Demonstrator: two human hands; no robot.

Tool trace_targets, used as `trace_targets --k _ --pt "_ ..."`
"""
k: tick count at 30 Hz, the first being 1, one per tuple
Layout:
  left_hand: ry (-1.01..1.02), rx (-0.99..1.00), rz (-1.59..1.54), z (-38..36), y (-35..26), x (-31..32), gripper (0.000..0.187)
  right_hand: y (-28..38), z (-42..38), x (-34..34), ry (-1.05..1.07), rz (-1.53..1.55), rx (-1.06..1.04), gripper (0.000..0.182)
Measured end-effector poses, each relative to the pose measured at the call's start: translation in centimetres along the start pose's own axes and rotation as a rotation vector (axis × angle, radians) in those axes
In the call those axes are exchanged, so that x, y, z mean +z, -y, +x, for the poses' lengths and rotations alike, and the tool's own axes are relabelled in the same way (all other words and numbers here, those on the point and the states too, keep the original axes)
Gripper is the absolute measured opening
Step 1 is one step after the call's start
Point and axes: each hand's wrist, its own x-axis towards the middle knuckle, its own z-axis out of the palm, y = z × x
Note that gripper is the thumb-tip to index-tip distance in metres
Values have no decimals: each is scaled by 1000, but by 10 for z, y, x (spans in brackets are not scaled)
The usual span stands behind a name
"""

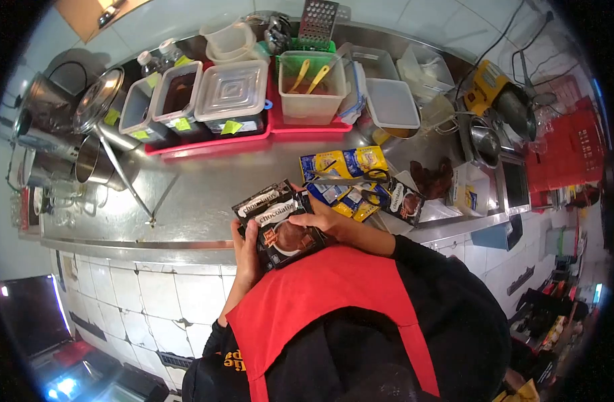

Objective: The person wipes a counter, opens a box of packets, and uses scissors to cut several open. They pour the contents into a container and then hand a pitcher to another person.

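In front of my red apron I hold a small stack of dark chocolatos drink-powder sachets (290, 238). My left hand (248, 253) is closed on their left edge, thumb on the front. My right hand (322, 218) grips the right side, its thumb lying across the printed face. To the right, yellow and blue sachets (320, 163) lie on the steel counter. A pair of scissors (372, 178) with black handles rests across them. Another chocolatos sachet (407, 203) lies beside the scissors, nearer the front edge.
Along the back, lidded tubs (231, 87) and a clear tub with yellow spoons (312, 100) stand on red trays (206, 146). A long-handled metal utensil (126, 174) leans at left. Dark brown pieces (431, 181) and a white container (469, 184) sit at right.
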Motion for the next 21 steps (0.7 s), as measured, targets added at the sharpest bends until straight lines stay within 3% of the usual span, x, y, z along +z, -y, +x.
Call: trace_targets --k 3,8,10,11,15,16,18,20,21 --pt "62 -19 -9 -10 0 -2 62 -8 -6 -3 -29 -224 -21 84" --pt "110 -23 8 -18 0 3 70 -12 -15 2 -95 -133 68 80" --pt "180 -226 -132 -17 -4 6 66 -5 -16 7 71 -281 -37 74" --pt "75 -298 -159 -14 -1 4 63 -6 -16 6 65 -249 10 69" --pt "120 -369 -259 11 -2 25 66 5 -22 0 -72 -165 -55 68" --pt "142 -254 -88 17 -6 37 71 9 -25 -5 -121 11 114 66" --pt "266 -158 -12 33 -18 76 85 33 -27 -24 -166 59 -62 67" --pt "331 -76 98 49 -33 131 86 62 -38 -52 -268 112 20 67" --pt "377 66 92 62 -31 154 89 80 -44 -64 -382 12 -39 59"
